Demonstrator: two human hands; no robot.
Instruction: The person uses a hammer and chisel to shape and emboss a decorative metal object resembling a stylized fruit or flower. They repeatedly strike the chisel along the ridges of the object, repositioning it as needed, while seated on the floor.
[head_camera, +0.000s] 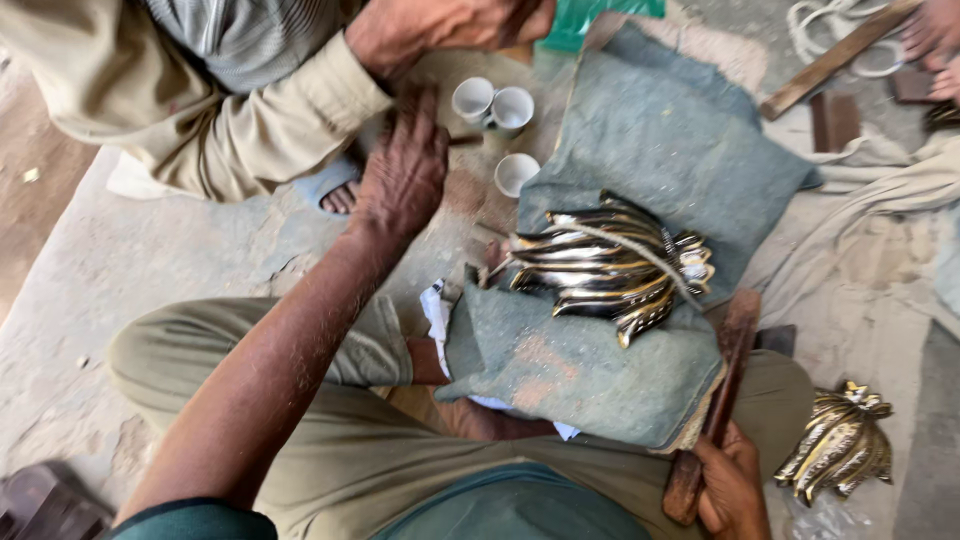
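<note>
- My left hand (405, 165) is stretched forward, fingers loosely spread, holding nothing, close to three white cups (497, 120) at its two o'clock.
- My right hand (730, 485) grips a wooden stick (718, 400).
- At eleven o'clock from that hand, a shiny metal leaf piece (610, 265) lies on grey cloth (580, 365) over my lap.
- Another person's sleeve (280, 110) sits opposite.

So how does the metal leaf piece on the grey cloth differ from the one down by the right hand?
The leaf piece on the cloth looks bright and silvery, rests on the grey cloth over the lap, and has a cord across it. The leaf piece on the ground looks duller and more golden, lies beside the right hand, and appears smaller in view. Both share a ribbed, fanned leaf shape.
</note>
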